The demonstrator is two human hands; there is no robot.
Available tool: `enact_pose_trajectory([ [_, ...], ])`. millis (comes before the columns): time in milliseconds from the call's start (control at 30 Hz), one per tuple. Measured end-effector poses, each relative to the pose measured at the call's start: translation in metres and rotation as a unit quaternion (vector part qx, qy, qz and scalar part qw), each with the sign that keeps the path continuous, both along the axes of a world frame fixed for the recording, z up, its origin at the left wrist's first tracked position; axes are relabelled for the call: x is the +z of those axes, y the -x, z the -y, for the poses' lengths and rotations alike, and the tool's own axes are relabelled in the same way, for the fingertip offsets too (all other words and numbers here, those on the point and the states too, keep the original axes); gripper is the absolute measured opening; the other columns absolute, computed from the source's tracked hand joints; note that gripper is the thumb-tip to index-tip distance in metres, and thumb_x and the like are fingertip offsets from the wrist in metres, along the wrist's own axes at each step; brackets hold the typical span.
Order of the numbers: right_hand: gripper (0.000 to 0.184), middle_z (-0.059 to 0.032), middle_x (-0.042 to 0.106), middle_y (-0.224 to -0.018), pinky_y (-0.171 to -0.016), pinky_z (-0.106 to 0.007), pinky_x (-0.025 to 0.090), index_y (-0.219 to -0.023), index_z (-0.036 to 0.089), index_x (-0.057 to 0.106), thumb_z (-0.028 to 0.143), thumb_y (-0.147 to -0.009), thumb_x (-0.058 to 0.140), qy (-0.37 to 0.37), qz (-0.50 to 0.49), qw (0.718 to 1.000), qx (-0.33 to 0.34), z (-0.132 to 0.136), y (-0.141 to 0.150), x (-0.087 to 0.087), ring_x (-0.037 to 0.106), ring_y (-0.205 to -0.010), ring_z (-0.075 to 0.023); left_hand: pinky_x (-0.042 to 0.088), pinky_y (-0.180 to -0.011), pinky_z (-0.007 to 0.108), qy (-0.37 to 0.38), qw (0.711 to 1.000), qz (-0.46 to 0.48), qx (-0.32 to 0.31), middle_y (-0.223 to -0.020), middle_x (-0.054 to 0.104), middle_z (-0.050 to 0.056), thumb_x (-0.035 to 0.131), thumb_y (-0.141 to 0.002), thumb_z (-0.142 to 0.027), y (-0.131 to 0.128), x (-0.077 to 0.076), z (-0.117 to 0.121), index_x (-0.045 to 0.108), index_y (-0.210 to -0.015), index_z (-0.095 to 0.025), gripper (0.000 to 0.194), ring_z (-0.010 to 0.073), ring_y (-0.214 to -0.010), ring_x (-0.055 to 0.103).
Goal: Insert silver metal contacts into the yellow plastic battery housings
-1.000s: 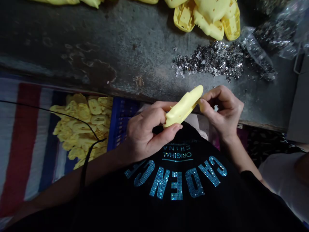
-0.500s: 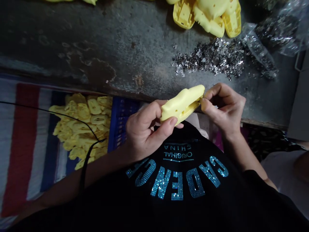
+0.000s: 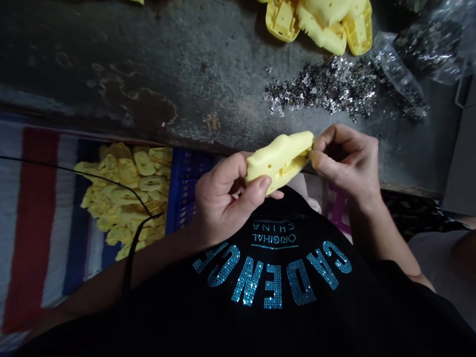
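My left hand (image 3: 226,198) grips the near end of a yellow plastic shell (image 3: 280,156), thumb on the lower side and fingers behind. The shell is tilted on its side, with a hollow opening facing right and down. At its far right end, my right hand (image 3: 344,161) pinches with thumb and forefinger right against the rim. A small dark piece seems to sit between those fingertips, too tiny to make out. Beyond the hands, on the grey metal table (image 3: 208,89), lies a heap of small shiny metal pieces (image 3: 330,87).
Several yellow plastic shells (image 3: 323,22) are piled at the table's back. A clear plastic bag (image 3: 401,69) lies right of the metal pieces. Lower left are more yellow parts (image 3: 130,193), a blue basket (image 3: 180,191), a striped sheet (image 3: 37,223) and a black cord (image 3: 136,238). Another person's white-clad body (image 3: 439,258) is at right.
The shell has turned slightly, so more of its opening shows. My right hand stays at the shell's end, its wrist shifted a little to the right.
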State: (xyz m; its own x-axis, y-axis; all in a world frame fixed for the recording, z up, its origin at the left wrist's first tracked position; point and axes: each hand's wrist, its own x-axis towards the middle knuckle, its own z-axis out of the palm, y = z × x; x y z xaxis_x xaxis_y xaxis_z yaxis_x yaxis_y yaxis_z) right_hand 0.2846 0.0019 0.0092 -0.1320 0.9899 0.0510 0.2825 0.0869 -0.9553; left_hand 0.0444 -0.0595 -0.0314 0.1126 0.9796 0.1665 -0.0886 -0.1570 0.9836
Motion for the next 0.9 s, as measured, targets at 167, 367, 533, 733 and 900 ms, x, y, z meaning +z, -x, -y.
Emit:
enact_pose_trajectory([
  [167,0.035,0.0041,0.067,-0.070,-0.051,-0.026,0.037,-0.075,0.023,0.071,0.043,-0.081,0.100,0.026,0.010,0.999,0.017,-0.005,-0.003,0.001,0.052,-0.061,-0.0097,0.070,-0.060,0.018,-0.026,0.999,-0.015,-0.014,-0.125,0.082,0.004,0.079,-0.105,-0.031,0.002,0.002,-0.001,0.068,-0.099,-0.020,0.017,0.0169,-0.089,0.087],
  [367,0.034,0.0039,0.068,-0.073,-0.053,-0.026,0.045,-0.083,0.024,0.076,0.050,-0.087,0.099,0.030,-0.043,0.999,0.006,0.003,-0.002,-0.003,0.054,-0.059,-0.0097,0.074,-0.063,0.022,0.034,0.998,0.050,-0.007,-0.112,0.084,0.002,0.076,-0.109,-0.036,0.000,-0.005,-0.002,0.070,-0.107,-0.022,0.016,0.0220,-0.095,0.089],
  [533,0.035,0.0055,0.064,-0.073,-0.046,-0.024,0.039,-0.085,0.026,0.075,0.052,-0.088,0.098,0.024,-0.085,0.996,-0.028,0.007,-0.002,-0.012,0.045,-0.052,-0.0075,0.078,-0.068,0.029,0.125,0.981,0.147,-0.011,-0.122,0.085,0.004,0.072,-0.111,-0.041,-0.001,-0.004,-0.005,0.070,-0.108,-0.022,0.020,0.0256,-0.101,0.090],
  [733,0.040,0.0048,0.071,-0.086,-0.050,-0.023,0.048,-0.097,0.027,0.074,0.054,-0.083,0.101,0.042,-0.116,0.992,-0.013,0.003,-0.004,-0.021,0.053,-0.058,-0.0078,0.079,-0.068,0.031,0.119,0.976,0.181,-0.010,-0.121,0.086,0.006,0.068,-0.112,-0.038,-0.004,0.000,-0.004,0.071,-0.108,-0.021,0.018,0.0260,-0.101,0.090],
  [900,0.050,0.0018,0.077,-0.098,-0.057,-0.026,0.057,-0.108,0.029,0.077,0.058,-0.078,0.103,0.064,-0.080,0.994,0.034,-0.002,-0.010,-0.017,0.067,-0.071,-0.0125,0.077,-0.066,0.028,0.076,0.990,0.114,-0.020,-0.108,0.084,0.002,0.077,-0.107,-0.039,-0.004,0.000,-0.002,0.069,-0.106,-0.024,0.017,0.0234,-0.093,0.089],
])
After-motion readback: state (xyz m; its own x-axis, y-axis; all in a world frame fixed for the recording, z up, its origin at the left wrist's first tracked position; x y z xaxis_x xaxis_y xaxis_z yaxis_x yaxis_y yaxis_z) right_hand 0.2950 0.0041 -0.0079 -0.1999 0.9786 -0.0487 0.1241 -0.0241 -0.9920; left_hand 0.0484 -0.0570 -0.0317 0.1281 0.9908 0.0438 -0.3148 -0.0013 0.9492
